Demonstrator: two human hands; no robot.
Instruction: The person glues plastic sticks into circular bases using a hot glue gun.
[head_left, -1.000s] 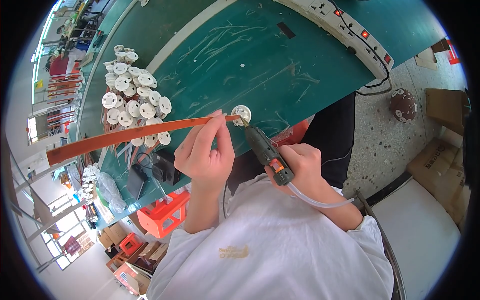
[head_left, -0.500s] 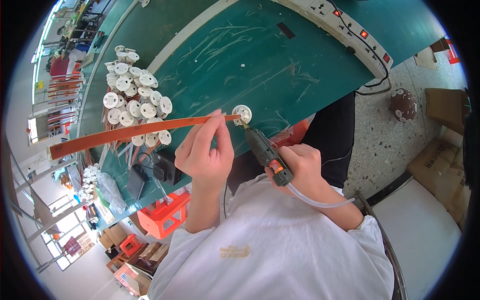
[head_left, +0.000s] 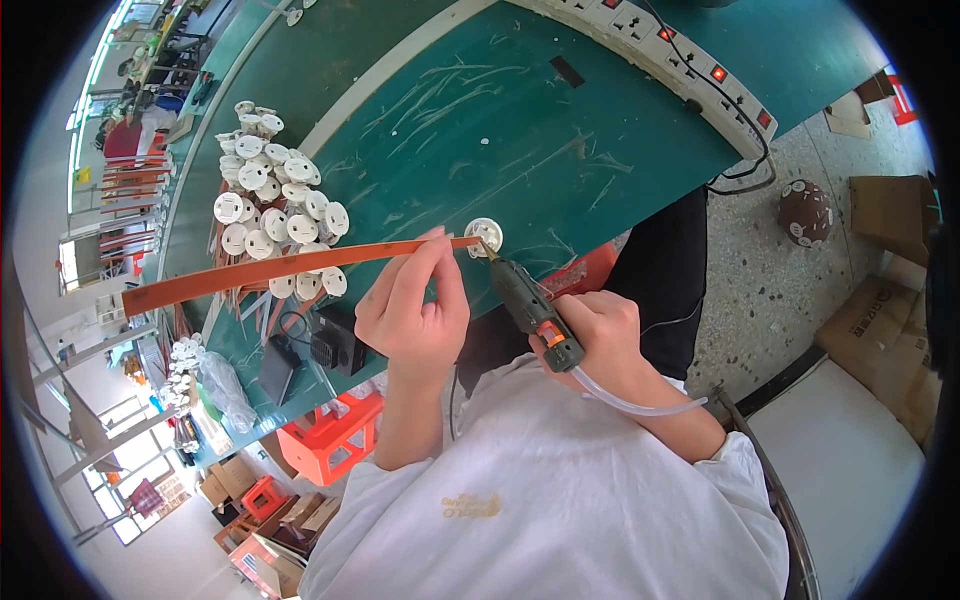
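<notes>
Between the thumb and fingers of my left hand (head_left: 415, 305) is a long flat orange-brown strip (head_left: 290, 265), pinched near its right end. That end meets a small round white plastic piece (head_left: 484, 236) on the green table; whether they are joined I cannot tell. My right hand (head_left: 600, 330) is wrapped round a dark green glue gun (head_left: 525, 300), a clear glue stick (head_left: 640, 405) trailing from its back. The gun's nozzle points at the white piece, at or very near the strip's end.
Many white round pieces on strips (head_left: 285, 200) are heaped at the left of the table (head_left: 560, 130). A white power strip (head_left: 690, 70) with a black cord runs along the far right edge. A black box-shaped device (head_left: 337, 340) and a red stool (head_left: 335, 435) are at the lower left.
The strip's far left end has shifted slightly right in view, as has the heap. Both hands keep nearly the same pose, with the nozzle still at the white piece.
</notes>
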